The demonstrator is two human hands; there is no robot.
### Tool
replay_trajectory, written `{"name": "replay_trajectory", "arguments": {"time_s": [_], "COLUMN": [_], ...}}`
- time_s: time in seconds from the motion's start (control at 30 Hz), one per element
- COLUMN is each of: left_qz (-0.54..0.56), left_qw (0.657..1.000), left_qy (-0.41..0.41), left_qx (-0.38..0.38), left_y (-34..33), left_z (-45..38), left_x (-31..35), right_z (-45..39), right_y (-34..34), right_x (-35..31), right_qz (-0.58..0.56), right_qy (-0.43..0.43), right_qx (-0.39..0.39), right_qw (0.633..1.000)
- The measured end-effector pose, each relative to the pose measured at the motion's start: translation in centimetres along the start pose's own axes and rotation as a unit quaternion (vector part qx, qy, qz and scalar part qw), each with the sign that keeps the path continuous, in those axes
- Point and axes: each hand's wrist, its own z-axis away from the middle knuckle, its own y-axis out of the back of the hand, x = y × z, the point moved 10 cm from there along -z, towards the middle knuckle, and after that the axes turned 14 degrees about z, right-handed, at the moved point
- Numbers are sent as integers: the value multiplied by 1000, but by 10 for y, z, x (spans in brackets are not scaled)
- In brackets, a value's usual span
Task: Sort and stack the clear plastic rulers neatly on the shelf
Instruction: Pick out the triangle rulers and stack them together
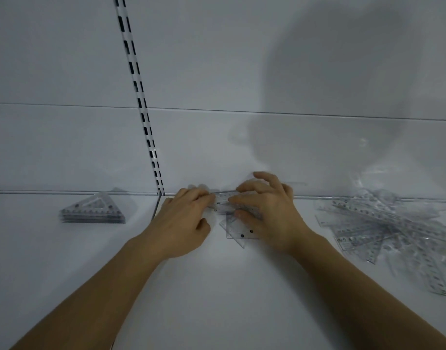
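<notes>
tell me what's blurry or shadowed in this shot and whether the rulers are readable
Head view: dim, flat light, with a big soft shadow on the back wall at upper right; the left hand and right hand are slightly motion-blurred over the ruler between them; the loose pile at right is smeared; ruler markings are not readable; the wall rail bows from the wide lens.

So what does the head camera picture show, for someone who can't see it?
Two hands, left hand and right hand, hold clear rulers on a white shelf. A neat triangle stack sits left; a messy ruler pile lies right.
</notes>
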Motion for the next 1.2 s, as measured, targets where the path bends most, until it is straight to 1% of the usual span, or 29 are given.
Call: {"name": "replay_trajectory", "arguments": {"time_s": [0.1,0.2,0.3,0.4,0.5,0.63,0.7,0.73,0.77,0.83,0.87,0.9,0.97,1.03,1.07,1.1,1.13,1.2], "left_qz": [43,60,57,93,118,125,115,115,126,178,210,243,309,366,387,405,424,456], "left_qw": [998,990,981,975,972,974,970,966,961,952,945,938,922,905,897,890,882,867], "left_qy": [-23,-93,-128,-120,-123,-134,-162,-175,-176,-135,-110,-89,-64,-54,-48,-38,-28,-14], "left_qx": [34,84,135,162,162,132,140,152,169,209,224,232,223,211,208,207,205,203], "left_y": [4,11,21,31,34,30,32,35,39,49,52,54,53,51,50,48,46,43], "left_z": [0,-4,-5,-4,-3,-4,-2,-1,1,5,6,7,7,5,4,3,1,-1], "left_x": [4,17,22,17,15,22,34,39,40,31,24,18,9,4,1,-4,-9,-18], "right_z": [-1,-3,-7,-5,-1,1,0,0,-2,-7,-8,-9,-6,5,8,8,6,3], "right_y": [11,22,24,31,36,48,54,57,58,55,51,45,25,-2,-9,-10,-5,13], "right_x": [4,2,-2,-3,-4,-9,-16,-20,-19,-4,4,8,5,-1,-2,-4,-6,-8], "right_qz": [-28,-82,-146,-127,-110,-99,-97,-99,-108,-145,-152,-143,-96,-41,-26,-28,-41,-72], "right_qy": [-15,-12,9,55,88,102,112,106,79,-11,-40,-41,24,90,105,115,123,126], "right_qx": [62,114,108,124,151,180,176,179,183,160,133,98,-4,-113,-133,-124,-99,-29], "right_qw": [998,990,983,983,978,973,973,973,974,976,979,984,995,989,985,985,987,989]}}
